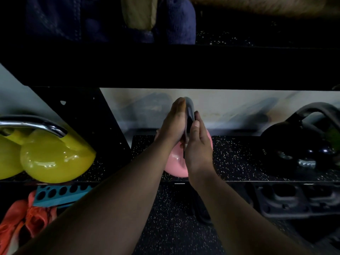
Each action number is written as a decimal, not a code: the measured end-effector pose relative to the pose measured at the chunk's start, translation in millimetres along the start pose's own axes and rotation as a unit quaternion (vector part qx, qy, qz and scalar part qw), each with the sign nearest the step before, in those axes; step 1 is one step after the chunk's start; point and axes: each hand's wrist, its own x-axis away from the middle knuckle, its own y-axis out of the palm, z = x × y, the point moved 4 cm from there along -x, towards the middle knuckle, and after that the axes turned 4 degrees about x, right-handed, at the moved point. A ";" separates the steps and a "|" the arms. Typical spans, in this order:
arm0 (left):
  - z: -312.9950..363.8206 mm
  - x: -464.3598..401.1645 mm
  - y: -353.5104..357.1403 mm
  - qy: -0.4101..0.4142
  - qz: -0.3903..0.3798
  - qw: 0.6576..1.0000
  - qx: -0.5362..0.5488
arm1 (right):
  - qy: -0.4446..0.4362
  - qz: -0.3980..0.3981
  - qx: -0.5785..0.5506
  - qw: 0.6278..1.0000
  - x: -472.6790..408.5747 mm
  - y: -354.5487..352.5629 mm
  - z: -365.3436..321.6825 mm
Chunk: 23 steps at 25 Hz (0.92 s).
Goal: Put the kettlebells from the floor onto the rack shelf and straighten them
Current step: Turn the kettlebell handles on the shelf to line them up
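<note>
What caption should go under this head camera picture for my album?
Both hands, left and right, hold the pink kettlebell by its handle on the shelf, between yellow and black ones.

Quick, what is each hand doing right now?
Left hand: closed on the handle of the pink kettlebell, which sits on the rack shelf.
Right hand: closed on the same handle from the other side.

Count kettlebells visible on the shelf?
3, maybe more. Yellow kettlebell at the left, pink kettlebell in the middle gripped by both hands, black kettlebell at the right. Another yellow shape at the left edge may be a fourth.
</note>
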 end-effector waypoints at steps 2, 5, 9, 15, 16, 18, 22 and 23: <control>1.2 1.3 2.1 -0.002 -0.004 1.000 -0.011 | -0.017 -0.003 0.024 1.000 1.6 -2.0 -3.6; 0.6 2.8 3.8 -0.003 -0.001 1.000 -0.005 | -0.025 -0.005 0.047 0.999 0.3 -6.0 -5.1; -2.0 2.1 2.1 -0.012 0.015 0.999 -0.026 | -0.028 -0.028 0.056 0.998 -1.5 -8.3 -3.5; 18.2 11.4 -2.7 -0.017 0.011 0.986 -0.163 | -0.037 -0.061 0.197 0.978 -2.1 -13.0 -18.2; 28.0 15.1 -8.3 -0.011 0.025 0.975 -0.219 | -0.055 -0.061 0.248 0.965 -2.1 -14.9 -25.7; 49.0 27.2 -22.7 0.028 0.037 0.950 -0.308 | -0.135 -0.055 0.361 0.921 0.4 -18.2 -47.7; 74.7 70.0 -53.6 0.098 0.019 0.872 -0.480 | -0.249 -0.036 0.497 0.831 15.3 -18.2 -82.2; 78.9 79.9 -62.3 0.116 0.022 0.861 -0.494 | -0.265 -0.031 0.512 0.816 18.6 -15.2 -87.5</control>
